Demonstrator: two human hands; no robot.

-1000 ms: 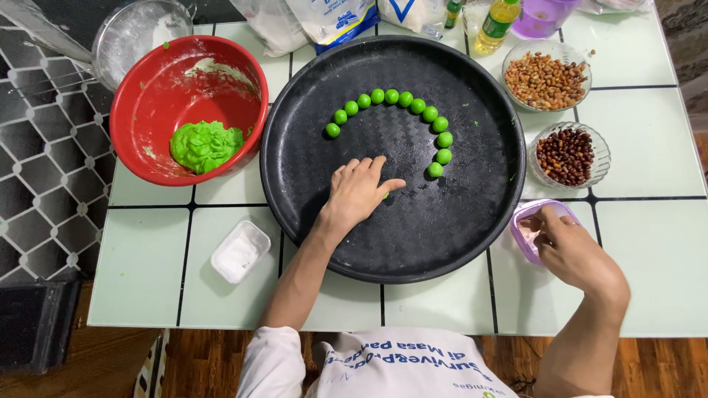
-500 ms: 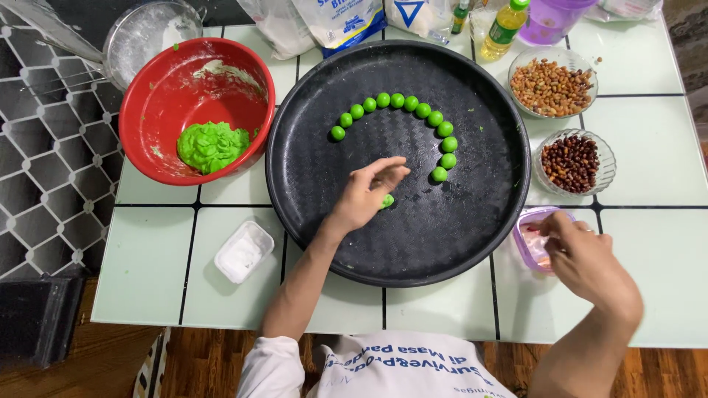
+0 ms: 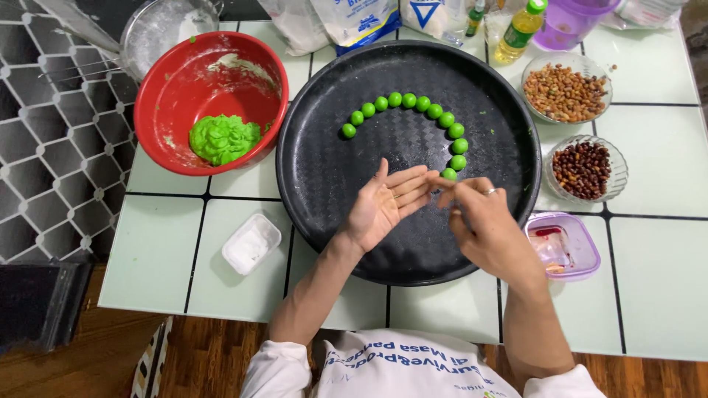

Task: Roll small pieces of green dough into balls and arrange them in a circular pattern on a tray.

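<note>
- Centrally, the left hand lay palm-up, fingers spread, over the black tray, cupped as a working surface.
- Right hand pinched its fingertips together against it.
- Green balls arced across the tray's upper middle; green dough waited in the red bowl, upper left.

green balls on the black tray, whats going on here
A person works over a round black tray on a tiled table. Their left hand is palm up, and the right hand brings its fingertips to the left fingers; anything between them is too small to tell. Eleven green balls lie in an arc on the tray. A red bowl beside it holds a lump of green dough. Two glass bowls of nuts or beans and a small purple container sit to the right.
</note>
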